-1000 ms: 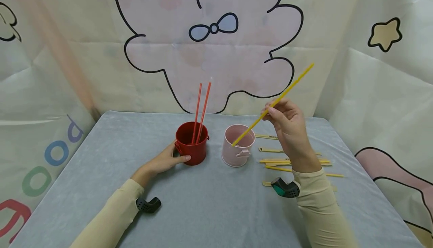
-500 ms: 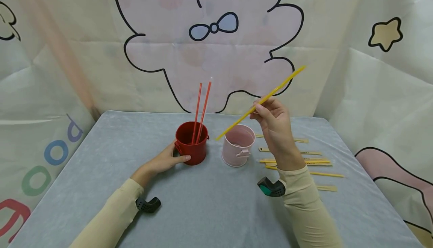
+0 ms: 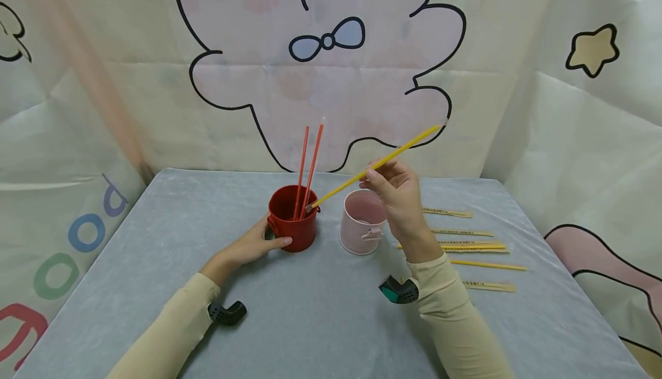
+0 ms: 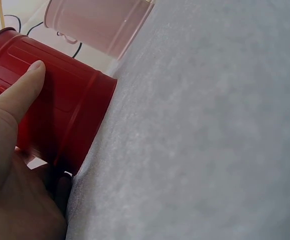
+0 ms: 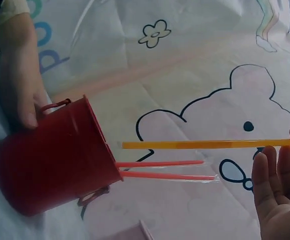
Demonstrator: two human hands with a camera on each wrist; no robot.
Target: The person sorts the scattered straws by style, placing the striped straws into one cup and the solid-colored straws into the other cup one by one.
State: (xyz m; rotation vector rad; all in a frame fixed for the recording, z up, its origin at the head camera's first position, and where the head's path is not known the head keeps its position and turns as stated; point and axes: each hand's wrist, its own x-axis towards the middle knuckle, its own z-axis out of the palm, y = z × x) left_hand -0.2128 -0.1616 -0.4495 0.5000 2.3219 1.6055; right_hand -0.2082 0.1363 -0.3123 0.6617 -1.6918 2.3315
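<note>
My left hand [image 3: 253,245] grips the side of a small red metal bucket [image 3: 300,234], its thumb across the front in the left wrist view. Two red straws [image 3: 312,169] lean in that bucket. My right hand [image 3: 398,198] pinches a yellow straw [image 3: 341,187] between thumb and fingertips; it slants down to the left. Its lower end is at the bucket's right rim in the head view. In the right wrist view, that end of the yellow straw [image 5: 185,144] appears just outside the bucket's mouth.
A pink bucket [image 3: 357,234] stands right of the red one, below my right hand. Farther right lie several paper-wrapped sticks [image 3: 488,287] and yellow straws [image 3: 488,265] on the grey cloth [image 3: 310,316]. A printed backdrop [image 3: 129,92] rises behind the table.
My right hand has moved left with the yellow straw, past the pink bucket, bringing the straw's lower end to the red bucket's rim. My left hand stays on the red bucket.
</note>
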